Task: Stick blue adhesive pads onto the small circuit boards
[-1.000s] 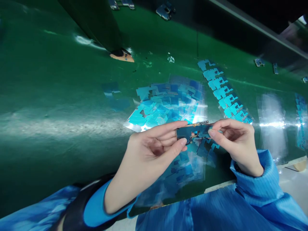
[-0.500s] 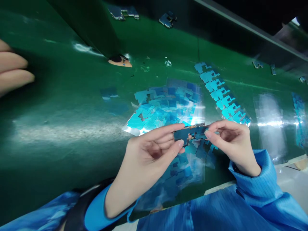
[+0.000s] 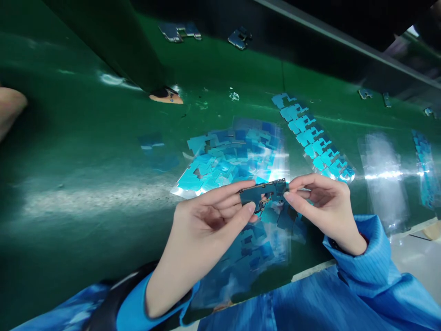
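In the head view, my left hand [image 3: 206,230] is closed around the left end of a small dark circuit board [image 3: 250,195], thumb in front and fingers behind. The board has a stepped cutout along its lower edge and gold-coloured parts. My right hand [image 3: 325,207] has thumb and forefinger pinched at the board's right end; its other fingers are curled. Beneath the board lies a clear sheet bearing many overlapping blue film pieces [image 3: 213,170]. More of these pieces lie below my hands.
A strip of blue cutouts [image 3: 306,133] runs diagonally at the right, beside a clear plastic sheet [image 3: 382,174]. Further boards [image 3: 181,32] rest along the back of the green table [image 3: 86,119]. A dark post [image 3: 113,41] stands at upper left. Another person's hand [image 3: 10,108] shows at the left edge.
The other person's hand has drawn back toward the left edge. My right fingertips now cover less of the board's right end. The whole view has shifted slightly.
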A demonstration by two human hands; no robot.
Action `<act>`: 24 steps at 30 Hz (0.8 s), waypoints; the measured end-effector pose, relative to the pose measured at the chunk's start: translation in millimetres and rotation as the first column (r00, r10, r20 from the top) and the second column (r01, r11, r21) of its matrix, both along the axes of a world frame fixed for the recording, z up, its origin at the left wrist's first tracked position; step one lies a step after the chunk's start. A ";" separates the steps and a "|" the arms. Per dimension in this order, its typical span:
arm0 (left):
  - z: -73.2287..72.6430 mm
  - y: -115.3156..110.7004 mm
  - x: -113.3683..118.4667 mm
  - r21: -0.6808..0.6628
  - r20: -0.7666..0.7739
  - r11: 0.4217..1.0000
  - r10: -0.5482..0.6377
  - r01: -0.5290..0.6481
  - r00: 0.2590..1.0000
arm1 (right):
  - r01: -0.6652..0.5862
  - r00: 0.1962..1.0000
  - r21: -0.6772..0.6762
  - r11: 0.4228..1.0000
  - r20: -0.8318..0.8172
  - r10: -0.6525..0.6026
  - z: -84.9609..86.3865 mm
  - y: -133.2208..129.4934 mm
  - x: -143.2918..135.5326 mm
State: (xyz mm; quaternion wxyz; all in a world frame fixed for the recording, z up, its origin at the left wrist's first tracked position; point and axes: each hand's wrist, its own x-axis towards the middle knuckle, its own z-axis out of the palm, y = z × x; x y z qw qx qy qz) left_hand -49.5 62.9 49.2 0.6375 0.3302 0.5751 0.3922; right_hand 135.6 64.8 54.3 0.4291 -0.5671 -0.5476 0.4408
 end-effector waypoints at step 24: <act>-4.3 -0.7 -0.1 0.004 0.002 1.000 -0.002 0.002 1.000 | -0.096 0.912 0.346 0.933 0.406 -0.057 0.9 0.1 -3.9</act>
